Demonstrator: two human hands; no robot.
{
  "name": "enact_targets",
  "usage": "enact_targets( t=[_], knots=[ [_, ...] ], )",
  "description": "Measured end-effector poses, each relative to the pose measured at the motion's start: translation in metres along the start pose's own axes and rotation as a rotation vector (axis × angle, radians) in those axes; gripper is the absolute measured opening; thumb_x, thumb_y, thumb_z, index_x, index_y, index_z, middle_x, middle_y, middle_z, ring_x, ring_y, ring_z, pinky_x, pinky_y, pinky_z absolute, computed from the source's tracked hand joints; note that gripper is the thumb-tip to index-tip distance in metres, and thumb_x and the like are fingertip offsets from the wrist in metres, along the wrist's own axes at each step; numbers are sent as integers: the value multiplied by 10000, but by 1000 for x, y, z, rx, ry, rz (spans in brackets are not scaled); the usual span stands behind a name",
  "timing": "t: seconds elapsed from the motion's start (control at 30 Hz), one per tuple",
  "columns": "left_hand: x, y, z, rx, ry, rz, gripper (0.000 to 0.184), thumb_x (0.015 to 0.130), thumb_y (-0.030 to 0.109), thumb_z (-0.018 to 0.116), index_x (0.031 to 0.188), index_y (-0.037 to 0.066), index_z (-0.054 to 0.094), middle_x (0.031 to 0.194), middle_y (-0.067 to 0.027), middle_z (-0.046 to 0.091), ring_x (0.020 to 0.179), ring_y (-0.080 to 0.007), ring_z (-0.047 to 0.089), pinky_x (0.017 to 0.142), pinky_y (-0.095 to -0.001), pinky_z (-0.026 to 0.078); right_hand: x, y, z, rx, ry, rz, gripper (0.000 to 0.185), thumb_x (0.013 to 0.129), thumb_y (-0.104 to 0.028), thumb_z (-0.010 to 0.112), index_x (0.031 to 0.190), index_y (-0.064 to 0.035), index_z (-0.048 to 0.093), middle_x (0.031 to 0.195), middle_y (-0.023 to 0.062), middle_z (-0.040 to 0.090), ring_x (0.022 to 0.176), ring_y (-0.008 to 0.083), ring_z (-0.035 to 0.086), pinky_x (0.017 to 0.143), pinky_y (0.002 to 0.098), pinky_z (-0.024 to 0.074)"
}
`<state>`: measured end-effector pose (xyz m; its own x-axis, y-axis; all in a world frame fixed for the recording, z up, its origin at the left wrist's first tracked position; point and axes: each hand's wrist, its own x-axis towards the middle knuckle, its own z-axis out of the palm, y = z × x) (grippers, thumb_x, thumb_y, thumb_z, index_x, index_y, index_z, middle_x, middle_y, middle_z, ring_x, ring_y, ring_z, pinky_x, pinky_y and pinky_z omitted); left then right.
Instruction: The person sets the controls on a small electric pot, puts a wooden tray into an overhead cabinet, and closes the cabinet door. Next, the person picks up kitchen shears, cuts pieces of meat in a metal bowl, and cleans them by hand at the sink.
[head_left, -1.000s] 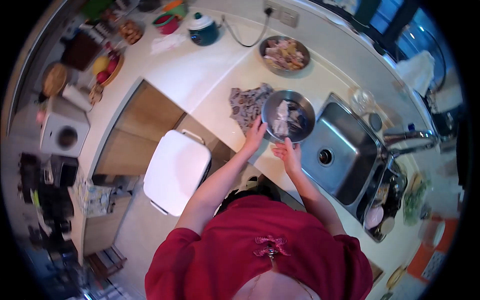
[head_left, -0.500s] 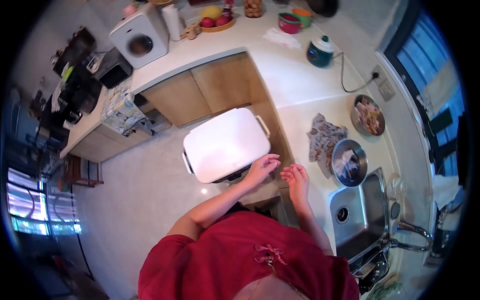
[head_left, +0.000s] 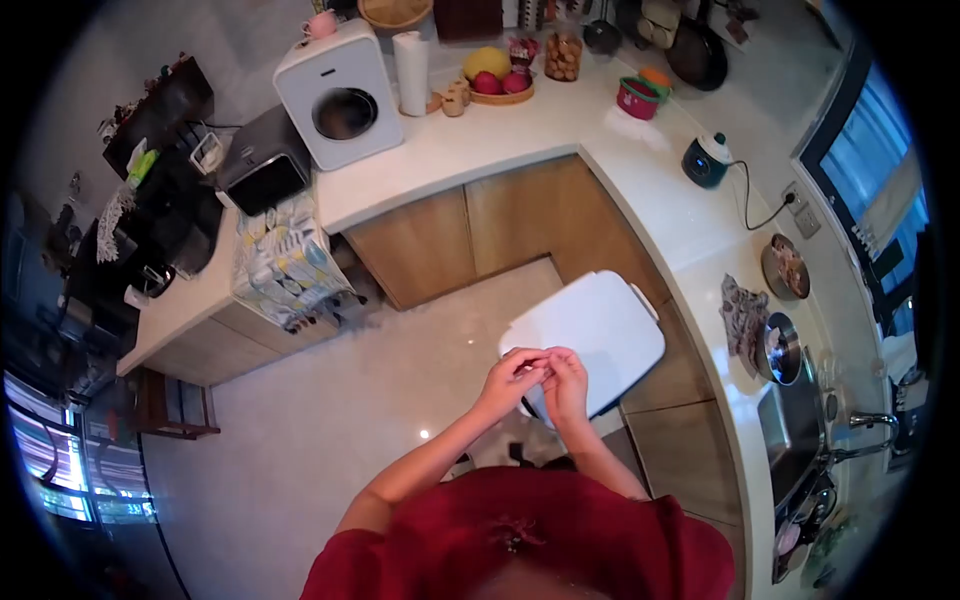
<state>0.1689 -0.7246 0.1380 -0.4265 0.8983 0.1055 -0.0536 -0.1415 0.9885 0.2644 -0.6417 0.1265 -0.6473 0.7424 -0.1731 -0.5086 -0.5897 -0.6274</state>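
Observation:
My left hand (head_left: 508,384) and my right hand (head_left: 567,388) meet in front of my body, fingers curled and touching each other. Whatever may lie between the fingers is hidden. Just beyond and below them is a large white bin (head_left: 590,335) with a flat lid and a pale handle on its right side. The hands cover part of its near left edge, and I cannot tell whether they touch it.
Wooden cabinets (head_left: 520,215) border the floor under an L-shaped counter (head_left: 650,200). At right are a grey cloth (head_left: 742,315), a steel bowl (head_left: 779,350), a bowl of food (head_left: 785,268) and a sink (head_left: 790,430). A white appliance (head_left: 340,95) stands at the back.
My hands were apart and have come together, fingers touching. The view has swung left, so the bin, the counter and the sink appear farther right.

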Motion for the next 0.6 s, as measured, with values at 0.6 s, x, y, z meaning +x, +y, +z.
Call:
enact_targets(
  t=[0.6],
  knots=[
    [179, 27, -205, -244, -197, -108, 318, 925, 92, 526, 1223, -12, 490, 1170, -101, 574, 1084, -159, 551, 967, -294, 417, 211, 65, 129, -111, -57, -141, 97, 914, -84, 509, 984, -29, 545, 827, 121, 643, 756, 213, 626, 678, 330, 512]
  ],
)
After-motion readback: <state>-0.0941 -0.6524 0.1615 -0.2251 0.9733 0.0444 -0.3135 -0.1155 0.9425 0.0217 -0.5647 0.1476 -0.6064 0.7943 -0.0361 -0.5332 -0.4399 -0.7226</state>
